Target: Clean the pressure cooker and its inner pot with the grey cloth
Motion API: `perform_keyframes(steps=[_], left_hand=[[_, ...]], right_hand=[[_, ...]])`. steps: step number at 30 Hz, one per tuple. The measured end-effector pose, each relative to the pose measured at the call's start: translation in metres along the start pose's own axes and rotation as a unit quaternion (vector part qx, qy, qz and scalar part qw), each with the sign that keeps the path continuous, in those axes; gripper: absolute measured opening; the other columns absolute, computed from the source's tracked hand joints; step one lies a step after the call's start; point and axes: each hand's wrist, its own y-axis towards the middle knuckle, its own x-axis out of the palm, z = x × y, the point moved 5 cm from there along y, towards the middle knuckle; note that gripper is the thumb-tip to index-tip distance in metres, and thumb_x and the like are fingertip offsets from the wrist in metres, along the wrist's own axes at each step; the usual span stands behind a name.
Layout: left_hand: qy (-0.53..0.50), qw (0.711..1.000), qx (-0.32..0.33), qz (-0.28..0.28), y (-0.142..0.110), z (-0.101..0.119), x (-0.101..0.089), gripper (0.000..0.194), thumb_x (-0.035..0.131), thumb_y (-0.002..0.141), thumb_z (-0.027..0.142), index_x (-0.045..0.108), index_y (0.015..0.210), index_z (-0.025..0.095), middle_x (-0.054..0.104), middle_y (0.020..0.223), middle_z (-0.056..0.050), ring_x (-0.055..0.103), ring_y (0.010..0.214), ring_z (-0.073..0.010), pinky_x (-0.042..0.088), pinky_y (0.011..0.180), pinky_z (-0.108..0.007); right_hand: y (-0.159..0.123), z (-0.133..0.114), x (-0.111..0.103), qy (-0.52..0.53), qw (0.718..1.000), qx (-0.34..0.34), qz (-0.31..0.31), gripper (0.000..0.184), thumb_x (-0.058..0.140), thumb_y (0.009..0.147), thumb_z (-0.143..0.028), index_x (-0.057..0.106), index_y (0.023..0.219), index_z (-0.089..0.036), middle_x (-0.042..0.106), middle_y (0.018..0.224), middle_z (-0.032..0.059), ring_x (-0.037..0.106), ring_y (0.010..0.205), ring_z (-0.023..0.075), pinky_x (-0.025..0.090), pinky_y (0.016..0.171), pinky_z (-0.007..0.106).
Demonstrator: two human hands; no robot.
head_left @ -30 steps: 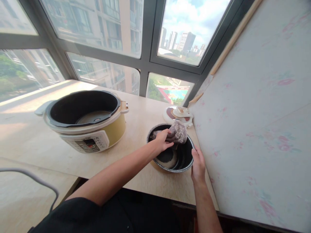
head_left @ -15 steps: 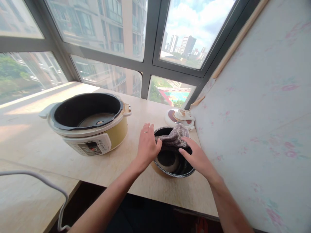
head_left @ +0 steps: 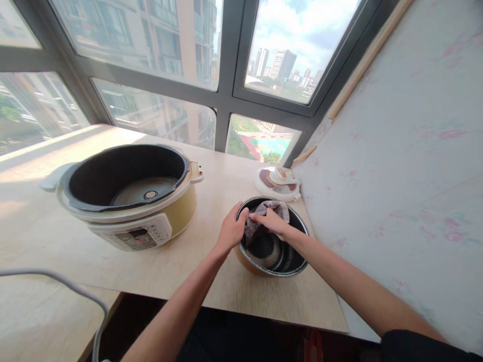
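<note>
A round cooker inner pot [head_left: 273, 271], dark inside with a pale patch on its bottom, stands on the countertop near the wall. My left hand [head_left: 232, 229] grips the pot's left rim, thumb on the inner side and fingers outside. Inside the pot, my right hand [head_left: 273, 221] is closed on a grey-brown cloth [head_left: 252, 229], pressed against the inner wall at the upper left. Part of the cloth spreads behind the right hand along the far rim. The right fingertips are partly hidden in its folds.
An electric pressure cooker [head_left: 181, 211] with a black interior stands open on the left. Its white and brown lid [head_left: 277, 183] lies behind the pot, beside the papered wall [head_left: 396, 176]. A grey cord [head_left: 71, 289] runs across the lower left. Windows [head_left: 162, 115] border the countertop [head_left: 211, 186].
My right hand has moved left into the pot and closed on the cloth, drawing it down against the left inner wall. My left hand has closed on the rim.
</note>
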Motion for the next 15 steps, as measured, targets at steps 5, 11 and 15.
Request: perform_keyframes(steps=[5,11,15], left_hand=[[-0.041,0.999,-0.001,0.02,-0.001,-0.009,0.004,0.048,0.048,0.1,0.038,0.058,0.139,0.012,0.054,0.15,-0.015,0.048,0.142,-0.025,0.029,0.122,-0.039],[-0.145,0.987,-0.003,0.07,-0.005,-0.014,0.01,0.044,0.04,0.102,0.036,0.062,0.132,0.012,0.061,0.142,-0.015,0.054,0.136,-0.025,0.034,0.119,-0.04],[-0.166,0.981,0.008,0.095,-0.01,-0.009,0.008,0.045,0.036,0.103,0.037,0.068,0.123,0.013,0.069,0.129,-0.013,0.061,0.124,-0.025,0.04,0.114,-0.041]], right_hand=[[-0.009,-0.012,0.045,0.096,0.993,0.009,-0.064,0.059,0.08,0.07,-0.041,0.054,0.119,-0.021,0.066,0.125,0.01,0.059,0.124,0.0275,0.045,0.11,0.039],[-0.044,-0.019,0.05,0.216,0.944,0.039,-0.247,0.056,0.074,0.08,-0.053,0.058,0.126,-0.025,0.073,0.111,0.0042,0.068,0.111,0.0241,0.045,0.111,0.042],[-0.061,-0.029,0.031,0.147,0.947,-0.032,-0.283,0.062,0.08,0.077,-0.047,0.06,0.13,-0.023,0.071,0.121,0.0069,0.065,0.117,0.026,0.042,0.113,0.046]])
